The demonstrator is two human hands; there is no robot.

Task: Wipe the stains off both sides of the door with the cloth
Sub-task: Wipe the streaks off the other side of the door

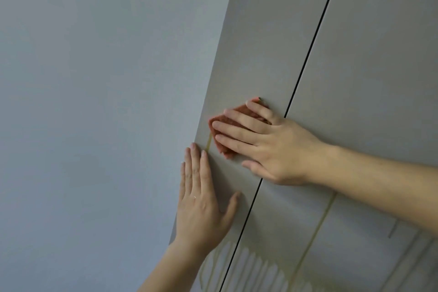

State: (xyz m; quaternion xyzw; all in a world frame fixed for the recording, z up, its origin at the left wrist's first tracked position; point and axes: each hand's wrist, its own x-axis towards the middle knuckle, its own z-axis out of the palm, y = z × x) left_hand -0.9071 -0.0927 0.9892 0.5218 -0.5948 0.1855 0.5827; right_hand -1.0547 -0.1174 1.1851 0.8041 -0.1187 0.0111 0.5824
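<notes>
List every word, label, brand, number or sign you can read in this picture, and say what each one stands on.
There are none to read. The door, the wall and the cloth under the right hand carry no lettering. The ring on the left hand is too small to show any mark. The yellowish streaks are stains, not writing.

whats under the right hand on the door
A reddish cloth, pressed flat against the door by the right hand, its edges showing around the hand. A yellowish streak runs out beside it. Whatever stain lies beneath the cloth is covered.
</notes>
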